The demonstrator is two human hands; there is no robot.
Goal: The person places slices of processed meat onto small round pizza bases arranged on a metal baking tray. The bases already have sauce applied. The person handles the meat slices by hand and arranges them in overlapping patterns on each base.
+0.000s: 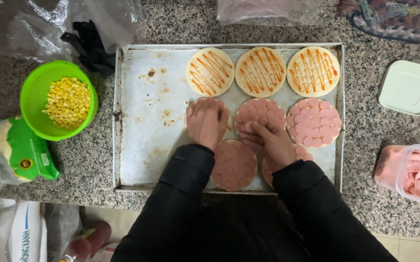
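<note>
Topping stage: left hand point(206, 121) flat, fingers closed, pressing a sausage-covered round point(225, 127); right hand point(268, 143) loosely open, fingertips on the middle round point(263, 110), gripping nothing. Sauced rounds point(261, 71) unsliced.

Two bare hands, left hand point(206, 121), right hand point(273, 143), long black sleeves point(181, 194) reaching the wrists, plain soft fabric, no rings or watch showing

The light is soft and even from above; shadows are weak, the picture sharp, corners slightly dim.
</note>
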